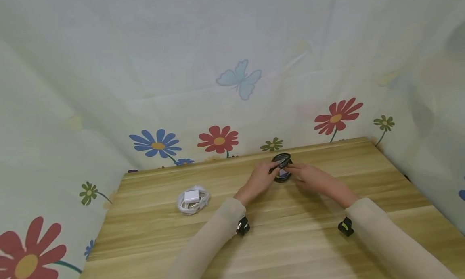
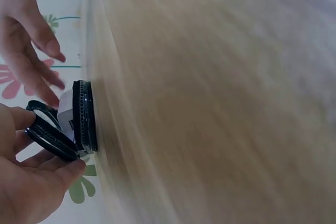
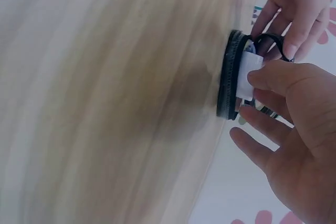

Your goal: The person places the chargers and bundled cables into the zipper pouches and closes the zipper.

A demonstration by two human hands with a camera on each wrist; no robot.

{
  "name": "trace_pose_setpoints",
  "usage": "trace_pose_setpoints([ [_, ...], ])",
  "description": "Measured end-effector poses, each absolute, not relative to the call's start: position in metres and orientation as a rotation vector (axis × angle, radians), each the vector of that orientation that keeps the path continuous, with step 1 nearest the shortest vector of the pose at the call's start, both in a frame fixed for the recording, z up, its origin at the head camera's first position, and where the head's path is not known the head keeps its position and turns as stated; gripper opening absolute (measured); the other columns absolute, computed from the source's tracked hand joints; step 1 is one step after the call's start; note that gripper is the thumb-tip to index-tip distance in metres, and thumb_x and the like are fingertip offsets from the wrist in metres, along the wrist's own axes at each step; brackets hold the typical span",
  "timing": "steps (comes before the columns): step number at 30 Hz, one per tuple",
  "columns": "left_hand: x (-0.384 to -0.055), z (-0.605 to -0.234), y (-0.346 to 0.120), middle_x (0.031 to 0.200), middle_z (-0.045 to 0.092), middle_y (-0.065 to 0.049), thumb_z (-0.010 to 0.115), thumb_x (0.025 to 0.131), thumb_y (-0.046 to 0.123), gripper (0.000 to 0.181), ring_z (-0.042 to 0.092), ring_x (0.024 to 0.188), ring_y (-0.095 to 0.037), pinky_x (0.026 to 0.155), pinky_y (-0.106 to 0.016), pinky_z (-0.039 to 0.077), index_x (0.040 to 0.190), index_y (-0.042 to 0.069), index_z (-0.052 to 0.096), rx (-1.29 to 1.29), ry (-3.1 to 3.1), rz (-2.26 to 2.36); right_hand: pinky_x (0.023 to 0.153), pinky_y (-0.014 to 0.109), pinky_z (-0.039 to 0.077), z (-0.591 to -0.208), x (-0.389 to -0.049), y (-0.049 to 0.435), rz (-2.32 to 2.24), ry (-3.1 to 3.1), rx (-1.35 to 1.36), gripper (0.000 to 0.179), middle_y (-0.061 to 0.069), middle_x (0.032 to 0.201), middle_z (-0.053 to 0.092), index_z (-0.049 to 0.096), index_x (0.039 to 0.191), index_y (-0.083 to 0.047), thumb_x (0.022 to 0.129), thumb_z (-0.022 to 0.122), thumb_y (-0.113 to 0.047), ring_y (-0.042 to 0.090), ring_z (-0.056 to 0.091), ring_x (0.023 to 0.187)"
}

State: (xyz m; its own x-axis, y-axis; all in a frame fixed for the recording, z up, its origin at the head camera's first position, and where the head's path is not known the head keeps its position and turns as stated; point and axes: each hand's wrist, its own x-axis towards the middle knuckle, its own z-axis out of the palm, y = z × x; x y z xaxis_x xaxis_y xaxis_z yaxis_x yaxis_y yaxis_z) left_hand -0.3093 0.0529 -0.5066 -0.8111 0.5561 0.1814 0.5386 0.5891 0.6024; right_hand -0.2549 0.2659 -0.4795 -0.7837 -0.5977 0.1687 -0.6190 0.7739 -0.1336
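Toward the back edge of the table, a small round black zip case [image 1: 281, 180] lies unzipped, its lid [image 2: 52, 139] tilted up from the base. My left hand [image 1: 258, 180] grips that lid, thumb on one side and fingers on the other. Inside the base sits a white charger adapter [image 3: 247, 77]; a small dark port shows on it in the left wrist view. My right hand [image 1: 314, 179] reaches in from the right, thumb and forefinger pinching the adapter while its other fingers spread loosely.
To the left on the wooden table [image 1: 145, 230] lies a coiled white cable [image 1: 183, 208] with a white charger adapter [image 1: 191, 196] on top. Behind the table hangs a flower-printed cloth [image 1: 181, 89]. Each sleeve carries a small black wrist camera [image 1: 243, 226] beneath it.
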Motion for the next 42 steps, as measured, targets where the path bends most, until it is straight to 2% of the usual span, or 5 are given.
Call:
trace_pose_setpoints([
  [15, -0.297, -0.496, 0.062, 0.145, 0.059, -0.012, 0.065, 0.101, 0.027, 0.037, 0.06, 0.132, -0.025, 0.108, -0.041, 0.053, 0.138, 0.024, 0.066, 1.114, 2.879, 0.509, 0.107, 0.06, 0.049, -0.45, -0.253, 0.308, 0.382, -3.133, 0.83, 0.031, 0.024, 0.133, 0.067, 0.068, 0.128, 0.001, 0.099, 0.062, -0.009, 0.045, 0.061, 0.127],
  [23, -0.297, -0.491, 0.063, 0.12, 0.06, -0.002, 0.079, 0.089, 0.011, 0.031, 0.058, 0.107, -0.016, 0.092, -0.032, 0.055, 0.112, 0.017, 0.058, 1.282, 2.838, 0.391, 0.105, 0.058, 0.051, -0.459, -0.268, 0.312, 0.475, -3.176, 0.691, 0.029, 0.022, 0.127, 0.071, 0.069, 0.125, 0.003, 0.099, 0.059, -0.005, 0.042, 0.065, 0.123],
  [30, -0.299, -0.49, 0.062, 0.119, 0.066, -0.001, 0.073, 0.086, -0.006, 0.035, 0.062, 0.113, -0.016, 0.1, -0.031, 0.055, 0.109, 0.016, 0.059, 1.395, 2.837, 0.302, 0.097, 0.054, 0.056, -0.466, -0.279, 0.305, 0.528, -3.139, 0.701, 0.025, 0.019, 0.116, 0.075, 0.072, 0.12, 0.002, 0.098, 0.061, -0.002, 0.035, 0.07, 0.109],
  [35, -0.299, -0.489, 0.068, 0.117, 0.067, -0.002, 0.073, 0.094, 0.015, 0.023, 0.064, 0.107, -0.015, 0.094, -0.03, 0.056, 0.112, 0.015, 0.058, 1.35, 2.833, 0.312, 0.087, 0.048, 0.058, -0.469, -0.285, 0.298, 0.534, -3.097, 0.779, 0.019, 0.014, 0.103, 0.076, 0.073, 0.109, 0.002, 0.093, 0.062, 0.002, 0.025, 0.069, 0.092],
  [42, -0.299, -0.492, 0.076, 0.116, 0.07, -0.004, 0.053, 0.108, 0.024, 0.016, 0.067, 0.102, -0.013, 0.086, -0.027, 0.057, 0.118, 0.012, 0.057, 1.291, 2.838, 0.429, 0.076, 0.04, 0.058, -0.475, -0.287, 0.294, 0.495, -3.039, 0.782, 0.01, 0.01, 0.09, 0.075, 0.071, 0.101, 0.003, 0.093, 0.068, -0.001, 0.016, 0.066, 0.081],
])
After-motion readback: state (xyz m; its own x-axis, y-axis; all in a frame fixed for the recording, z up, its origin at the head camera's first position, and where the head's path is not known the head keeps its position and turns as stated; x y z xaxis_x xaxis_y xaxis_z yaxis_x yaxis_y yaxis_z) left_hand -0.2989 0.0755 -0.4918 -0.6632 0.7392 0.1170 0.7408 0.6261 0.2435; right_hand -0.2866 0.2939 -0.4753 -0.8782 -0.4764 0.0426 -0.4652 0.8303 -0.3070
